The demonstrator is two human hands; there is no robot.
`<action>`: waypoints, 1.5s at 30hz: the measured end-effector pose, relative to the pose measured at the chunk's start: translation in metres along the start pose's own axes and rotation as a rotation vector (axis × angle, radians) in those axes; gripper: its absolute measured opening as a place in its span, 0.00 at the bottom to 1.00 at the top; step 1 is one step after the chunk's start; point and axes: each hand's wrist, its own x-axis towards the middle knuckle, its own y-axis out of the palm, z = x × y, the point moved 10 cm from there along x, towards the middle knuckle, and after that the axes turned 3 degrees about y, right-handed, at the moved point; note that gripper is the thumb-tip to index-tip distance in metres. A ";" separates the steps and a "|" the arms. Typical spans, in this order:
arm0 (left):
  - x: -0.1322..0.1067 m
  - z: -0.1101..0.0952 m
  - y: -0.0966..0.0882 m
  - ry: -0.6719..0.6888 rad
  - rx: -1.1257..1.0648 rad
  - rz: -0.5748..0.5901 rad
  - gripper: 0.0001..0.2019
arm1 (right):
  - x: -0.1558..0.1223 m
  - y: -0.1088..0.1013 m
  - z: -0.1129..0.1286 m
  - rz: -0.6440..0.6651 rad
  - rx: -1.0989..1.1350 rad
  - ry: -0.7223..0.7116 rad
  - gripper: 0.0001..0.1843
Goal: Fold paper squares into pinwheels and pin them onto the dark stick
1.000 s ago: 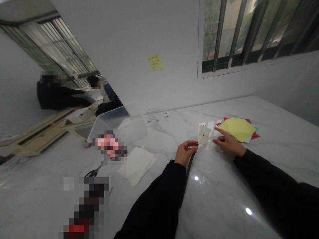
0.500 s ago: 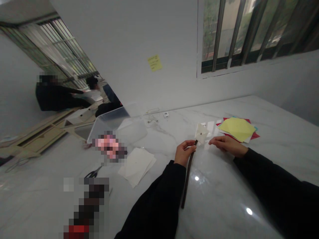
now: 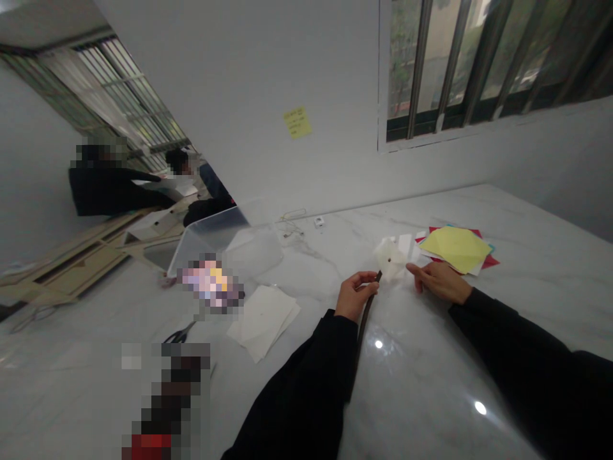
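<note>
So your L hand (image 3: 357, 297) pinches the dark strip (image 3: 365, 316), long axis running toward you, paper square (image 3: 390, 259) just past the fingers (image 3: 368, 276); R hand (image 3: 439, 282) open, v close.

The tabletop (image 3: 421, 383) is glossy white marble, the square (image 3: 390, 259) matt paper, the thin dark strip (image 3: 366, 313) perhaps leather, the bin (image 3: 251, 246) smooth clear plastic.

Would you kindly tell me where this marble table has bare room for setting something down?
Bare marble lies between the left sleeve and right sleeve, and between the white paper sheets and the far wall. It is crowded at the left hand, holding a dark strip, and the right hand, beside a white paper piece and yellow paper.
</note>
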 end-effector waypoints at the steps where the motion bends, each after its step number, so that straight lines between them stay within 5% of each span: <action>1: 0.000 0.001 -0.001 0.001 -0.005 -0.002 0.16 | 0.000 0.000 -0.002 0.010 -0.001 0.017 0.38; 13: 0.000 0.008 -0.002 -0.046 0.013 -0.019 0.16 | -0.004 -0.022 -0.015 -0.276 0.123 0.096 0.34; 20: -0.002 0.003 -0.001 -0.022 0.008 -0.023 0.16 | -0.001 0.011 0.000 0.019 0.149 0.012 0.37; 30: -0.001 0.005 -0.002 -0.042 0.009 -0.029 0.15 | -0.002 -0.016 -0.008 -0.237 0.097 0.026 0.30; 36: -0.001 0.005 -0.001 -0.039 0.009 -0.015 0.16 | -0.004 -0.011 -0.006 -0.236 0.207 0.041 0.41; 45: -0.002 0.003 0.001 -0.035 0.023 -0.009 0.16 | -0.005 -0.015 -0.001 -0.253 0.162 -0.040 0.39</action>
